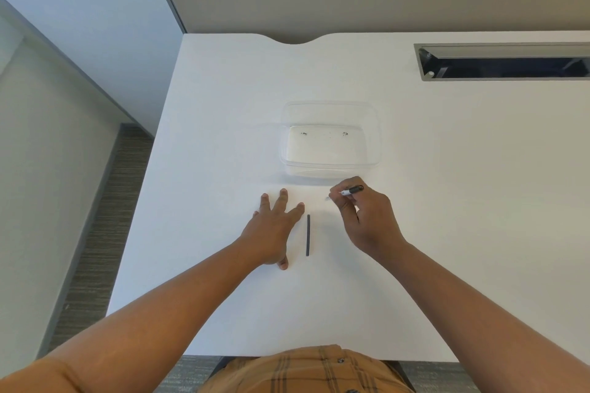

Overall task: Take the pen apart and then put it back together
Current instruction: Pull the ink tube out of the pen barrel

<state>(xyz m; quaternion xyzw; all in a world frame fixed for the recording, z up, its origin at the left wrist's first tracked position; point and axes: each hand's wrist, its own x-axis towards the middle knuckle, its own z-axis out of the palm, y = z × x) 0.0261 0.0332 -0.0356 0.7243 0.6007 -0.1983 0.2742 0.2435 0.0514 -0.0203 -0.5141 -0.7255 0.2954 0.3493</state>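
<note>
Table; right hand half-hides pen.

pen part in right hand

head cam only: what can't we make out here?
- Pen, head view: middle hidden inside the right hand; tip end too blurred to read.
- Dark marks in the clear container: too small to identify.
- Left hand palm side: faces the table, hidden.
- Dark stick: which pen part, unclear.

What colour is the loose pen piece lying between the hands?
Dark grey to black pen piece; head view.
</note>
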